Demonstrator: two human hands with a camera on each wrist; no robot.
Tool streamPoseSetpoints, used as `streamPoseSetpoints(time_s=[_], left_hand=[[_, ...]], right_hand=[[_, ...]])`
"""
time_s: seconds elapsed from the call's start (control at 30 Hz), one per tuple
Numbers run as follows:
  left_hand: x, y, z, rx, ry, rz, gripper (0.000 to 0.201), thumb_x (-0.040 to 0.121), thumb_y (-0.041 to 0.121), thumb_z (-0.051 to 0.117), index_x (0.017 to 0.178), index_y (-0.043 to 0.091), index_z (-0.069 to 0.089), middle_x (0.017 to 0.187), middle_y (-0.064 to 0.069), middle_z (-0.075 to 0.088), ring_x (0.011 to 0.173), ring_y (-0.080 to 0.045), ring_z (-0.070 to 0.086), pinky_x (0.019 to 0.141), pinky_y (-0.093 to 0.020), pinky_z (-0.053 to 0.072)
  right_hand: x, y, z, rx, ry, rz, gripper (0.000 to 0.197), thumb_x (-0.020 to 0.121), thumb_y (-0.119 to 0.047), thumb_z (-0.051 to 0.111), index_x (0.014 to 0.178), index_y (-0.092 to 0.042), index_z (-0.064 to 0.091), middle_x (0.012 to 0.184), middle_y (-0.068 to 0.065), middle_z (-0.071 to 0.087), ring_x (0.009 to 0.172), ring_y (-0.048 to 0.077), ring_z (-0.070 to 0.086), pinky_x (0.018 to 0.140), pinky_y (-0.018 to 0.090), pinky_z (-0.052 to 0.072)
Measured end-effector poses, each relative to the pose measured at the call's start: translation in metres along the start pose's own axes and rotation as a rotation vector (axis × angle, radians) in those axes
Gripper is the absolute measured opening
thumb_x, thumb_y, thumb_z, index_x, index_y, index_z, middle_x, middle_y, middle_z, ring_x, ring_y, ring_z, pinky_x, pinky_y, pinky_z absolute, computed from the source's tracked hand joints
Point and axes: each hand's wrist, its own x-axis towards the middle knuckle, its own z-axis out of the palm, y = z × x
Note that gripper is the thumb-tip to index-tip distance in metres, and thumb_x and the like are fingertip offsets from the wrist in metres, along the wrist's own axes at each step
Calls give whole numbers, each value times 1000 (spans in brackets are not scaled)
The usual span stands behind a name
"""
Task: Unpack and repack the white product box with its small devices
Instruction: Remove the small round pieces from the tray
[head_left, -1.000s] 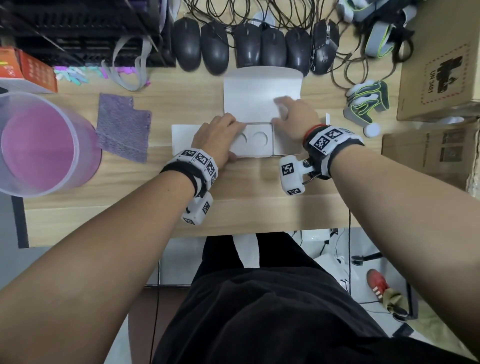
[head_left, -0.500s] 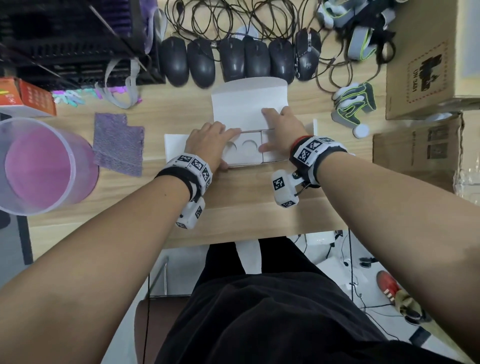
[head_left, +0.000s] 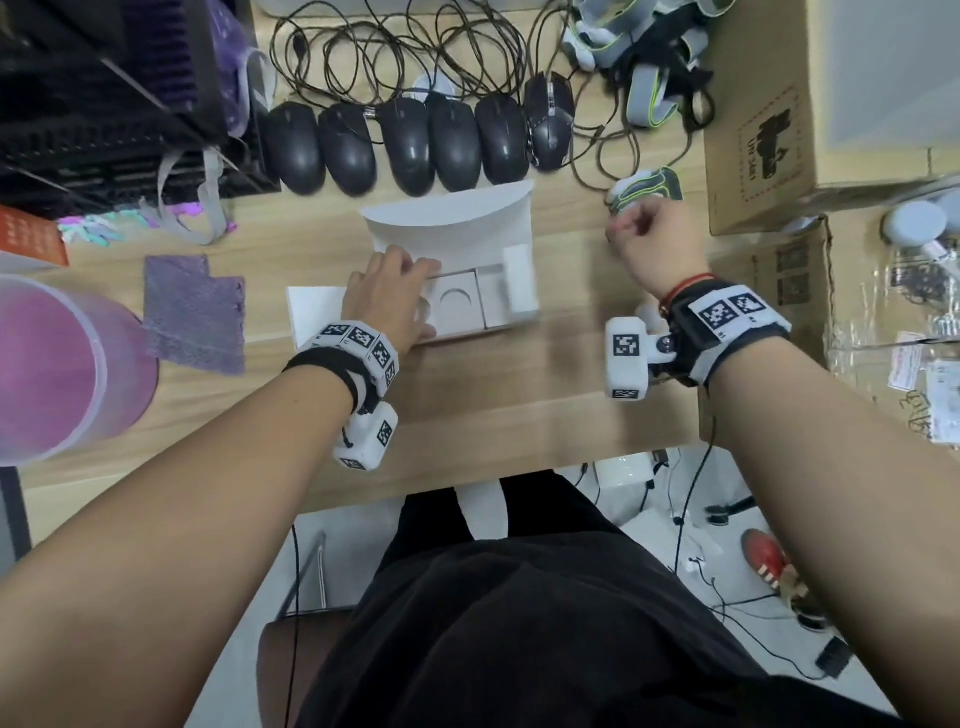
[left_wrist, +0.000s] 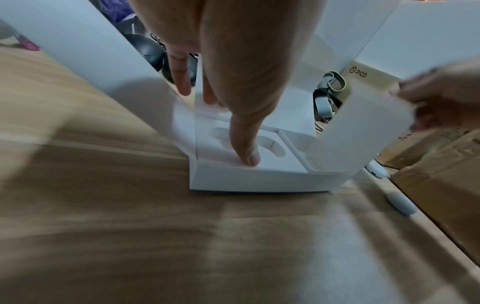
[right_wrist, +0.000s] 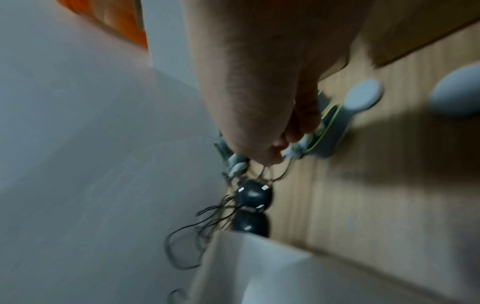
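Observation:
The white product box (head_left: 498, 306) lies open at mid-table, its lid flap (head_left: 452, 223) standing up behind it. My left hand (head_left: 395, 296) rests flat on the white insert, beside an empty round recess (head_left: 457, 301). In the left wrist view the thumb (left_wrist: 249, 158) presses the insert inside the box (left_wrist: 259, 183). My right hand (head_left: 649, 234) is to the right of the box, blurred. Its fingers curl onto a grey strap device with green edging (head_left: 652, 184) that lies on the table. The right wrist view shows these fingers (right_wrist: 285, 142) at the strap's end (right_wrist: 327, 139), with two round grey pucks (right_wrist: 363, 96) beyond.
A row of black mice (head_left: 415, 145) with tangled cables lies behind the box. Cardboard boxes (head_left: 810, 104) crowd the right side. A purple cloth (head_left: 192, 312) and a translucent pink tub (head_left: 52, 364) sit at the left. A white card (head_left: 317, 317) lies under my left wrist.
My right hand has left the box and swung right to the strap device, fingers now curled. The left hand stays on the insert. The box's right end is uncovered.

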Motion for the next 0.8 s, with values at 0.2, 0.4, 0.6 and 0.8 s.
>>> streamPoseSetpoints(time_s=[0.2,0.4,0.6,0.8], left_hand=[[0,0,7,-20,1,-33,81,71,33,86,140,29,44,131,-4,44,122,-26,44,97,-42,40],[0,0,7,-35,2,-31,81,70,33,86,140,29,44,130,-4,45,121,-25,44,97,-42,41],[0,2,6,-43,6,-37,80,72,33,85,140,28,44,129,-4,44,120,-25,44,98,-41,41],[-2,2,7,-52,10,-44,79,73,33,84,141,28,44,130,-4,43,120,-24,43,97,-39,42]], right_hand=[[-19,69,16,-393,-263,362,24,87,-22,62,110,-18,62,125,16,57,109,38,60,93,39,50],[-20,77,26,-299,-186,376,18,83,-14,60,101,-16,61,115,12,63,102,35,62,85,34,49],[3,60,4,-168,65,399,40,92,-7,54,130,-8,42,127,23,57,116,43,56,95,45,47],[18,60,15,-268,-105,383,45,95,-12,49,137,-3,33,129,27,55,118,46,55,89,46,45]])
